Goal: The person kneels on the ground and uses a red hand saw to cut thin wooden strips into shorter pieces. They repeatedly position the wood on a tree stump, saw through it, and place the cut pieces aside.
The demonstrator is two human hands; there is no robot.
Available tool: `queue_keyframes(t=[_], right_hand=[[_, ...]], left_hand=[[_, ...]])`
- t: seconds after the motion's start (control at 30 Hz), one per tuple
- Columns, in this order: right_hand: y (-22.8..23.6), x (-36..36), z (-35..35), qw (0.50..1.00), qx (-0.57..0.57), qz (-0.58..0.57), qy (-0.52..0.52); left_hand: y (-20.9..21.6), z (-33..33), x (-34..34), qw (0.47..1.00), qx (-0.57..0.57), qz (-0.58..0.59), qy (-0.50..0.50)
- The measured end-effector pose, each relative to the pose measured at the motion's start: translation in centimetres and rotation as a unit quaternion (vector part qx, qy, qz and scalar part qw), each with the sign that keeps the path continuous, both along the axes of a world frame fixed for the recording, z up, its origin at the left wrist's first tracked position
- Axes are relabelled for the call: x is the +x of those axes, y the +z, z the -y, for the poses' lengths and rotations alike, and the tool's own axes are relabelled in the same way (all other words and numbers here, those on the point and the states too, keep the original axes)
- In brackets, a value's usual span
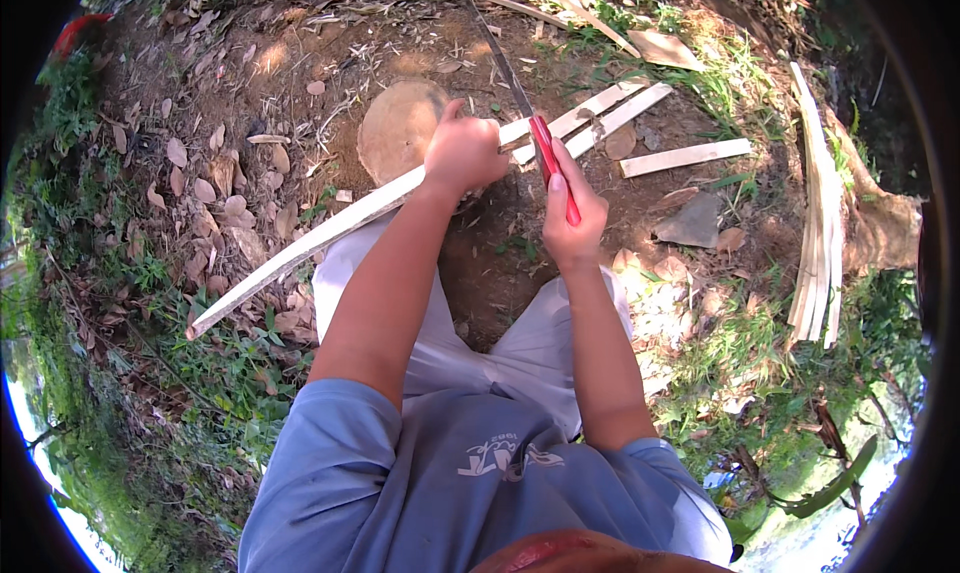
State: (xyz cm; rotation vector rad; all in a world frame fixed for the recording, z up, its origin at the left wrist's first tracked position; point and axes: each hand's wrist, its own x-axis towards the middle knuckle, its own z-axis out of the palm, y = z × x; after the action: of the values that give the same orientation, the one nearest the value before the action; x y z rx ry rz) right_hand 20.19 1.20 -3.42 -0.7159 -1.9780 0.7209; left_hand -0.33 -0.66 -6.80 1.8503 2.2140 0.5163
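Note:
My left hand (pixel 466 155) is closed around a long pale wooden strip (pixel 335 228), its thumb pointing up. The strip slants from the lower left, over my left knee, to beyond my fist on the right. In my right hand (pixel 577 220) is a long knife (pixel 510 76), gripped by its red handle. Its narrow dark blade points up and away, past the top edge of the view. The handle crosses close to the strip's right end; I cannot tell whether they touch. A round cut log (pixel 392 133) with a pale top stands just beyond my left hand.
Shorter wooden strips (pixel 610 123) lie right of the knife, with another cut piece (pixel 686 158) beside them. A flat grey stone (pixel 692 220) is below these. A bundle of long strips (pixel 818 223) lies at the far right by a tree root (pixel 880 228). Dry leaves (pixel 235 208) litter the ground.

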Motion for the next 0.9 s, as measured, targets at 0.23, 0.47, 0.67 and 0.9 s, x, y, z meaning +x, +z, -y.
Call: queue_keyframes(t=[0.23,0.47,0.67,0.9], right_hand=[[1.1,16.7,10.6,0.985,-0.116,0.119,-0.038],[4.1,17.1,10.7,0.983,-0.118,0.142,-0.017],[2.3,9.6,5.8,0.988,-0.136,0.067,0.001],[5.0,2.5,2.7,0.931,-0.310,-0.192,0.008]], left_hand=[[-1.1,0.5,-0.2,1.000,0.019,-0.012,0.007],[-1.1,0.1,-0.3,0.997,0.074,0.010,-0.008],[-0.4,0.6,-0.2,0.999,0.009,-0.012,-0.036],[-1.3,0.2,-0.8,0.999,0.025,0.000,-0.048]])
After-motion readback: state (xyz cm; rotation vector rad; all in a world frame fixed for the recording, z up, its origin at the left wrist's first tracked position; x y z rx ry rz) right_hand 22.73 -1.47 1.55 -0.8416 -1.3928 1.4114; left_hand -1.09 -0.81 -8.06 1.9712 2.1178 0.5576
